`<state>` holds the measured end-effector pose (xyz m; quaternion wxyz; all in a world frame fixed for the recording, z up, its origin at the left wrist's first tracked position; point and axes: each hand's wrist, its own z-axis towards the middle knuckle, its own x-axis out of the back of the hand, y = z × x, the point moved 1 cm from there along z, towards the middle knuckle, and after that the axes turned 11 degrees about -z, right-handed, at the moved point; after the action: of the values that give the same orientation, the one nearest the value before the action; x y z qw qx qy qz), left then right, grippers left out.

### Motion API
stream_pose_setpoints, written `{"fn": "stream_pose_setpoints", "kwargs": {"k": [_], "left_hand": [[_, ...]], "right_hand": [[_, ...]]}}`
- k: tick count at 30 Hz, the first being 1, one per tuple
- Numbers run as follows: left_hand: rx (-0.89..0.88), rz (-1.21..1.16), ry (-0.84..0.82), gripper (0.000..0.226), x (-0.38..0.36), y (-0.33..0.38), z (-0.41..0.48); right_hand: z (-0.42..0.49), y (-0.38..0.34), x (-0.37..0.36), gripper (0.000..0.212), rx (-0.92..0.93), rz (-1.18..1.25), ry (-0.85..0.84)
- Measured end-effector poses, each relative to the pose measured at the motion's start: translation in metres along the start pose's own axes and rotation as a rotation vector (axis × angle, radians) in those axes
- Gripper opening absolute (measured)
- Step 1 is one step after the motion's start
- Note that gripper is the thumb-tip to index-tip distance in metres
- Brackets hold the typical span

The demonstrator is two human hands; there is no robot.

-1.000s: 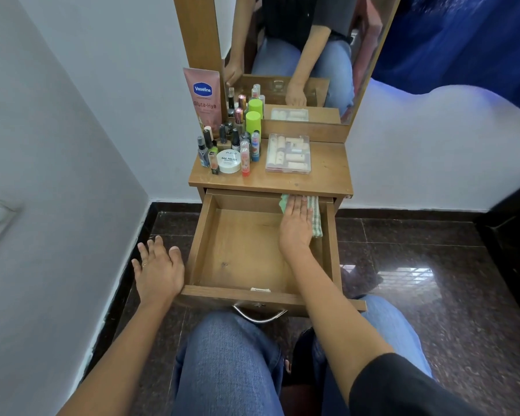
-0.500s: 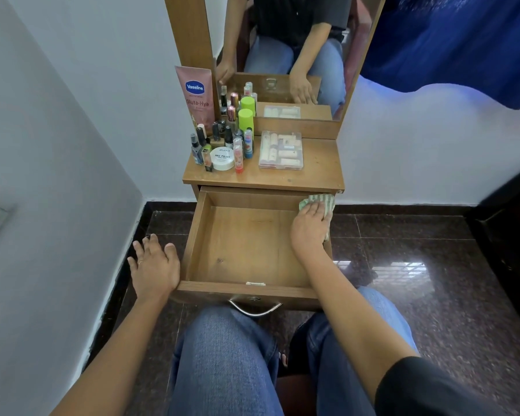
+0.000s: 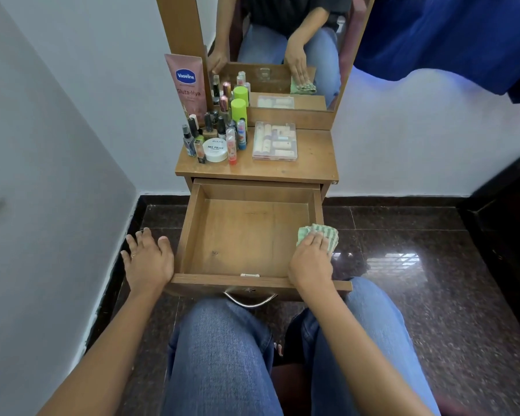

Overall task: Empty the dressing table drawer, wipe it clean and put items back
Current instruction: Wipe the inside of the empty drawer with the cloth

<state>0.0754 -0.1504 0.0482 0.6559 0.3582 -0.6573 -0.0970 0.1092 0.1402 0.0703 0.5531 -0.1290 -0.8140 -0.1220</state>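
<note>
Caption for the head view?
Right hand presses cloth on the right rim of the empty drawer; left hand at its left corner; cosmetics on top.

The wooden drawer (image 3: 246,235) stands pulled open, a green striped cloth (image 3: 318,228) on its right wall.

A pale grey wall (image 3: 57,145) runs left of the left hand (image 3: 149,259) and meets a white wall (image 3: 418,145) well beyond it. The dark, speckled, polished floor (image 3: 433,325) shows a bright gridded reflection (image 3: 392,261) just right of the right hand (image 3: 311,259). Blue fabric (image 3: 448,34) hangs far beyond it, and dark furniture (image 3: 511,223) stands further right.
</note>
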Motion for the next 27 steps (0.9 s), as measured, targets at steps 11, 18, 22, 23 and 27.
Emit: {"fn": "stream_pose_setpoints", "kwargs": {"k": [11,18,22,23,27], "left_hand": [[-0.005,0.006,-0.006,0.058,-0.002,-0.002,0.003],[0.002,0.006,0.0,0.058,-0.001,-0.002,0.002],[0.003,-0.006,-0.007,0.058,-0.002,0.001,0.0],[0.001,-0.002,-0.006,0.058,-0.002,0.001,0.0],[-0.028,0.084,0.005,0.057,0.0,0.002,0.0]], "right_hand": [[0.071,0.028,0.041,0.069,0.05,0.158,0.063],[0.052,-0.033,0.025,0.078,0.298,0.095,0.146],[0.059,-0.055,-0.001,0.078,0.408,0.095,-0.107],[0.062,-0.059,-0.004,0.081,0.449,0.08,-0.148],[0.064,-0.077,-0.003,0.078,0.739,0.003,-0.201]]}}
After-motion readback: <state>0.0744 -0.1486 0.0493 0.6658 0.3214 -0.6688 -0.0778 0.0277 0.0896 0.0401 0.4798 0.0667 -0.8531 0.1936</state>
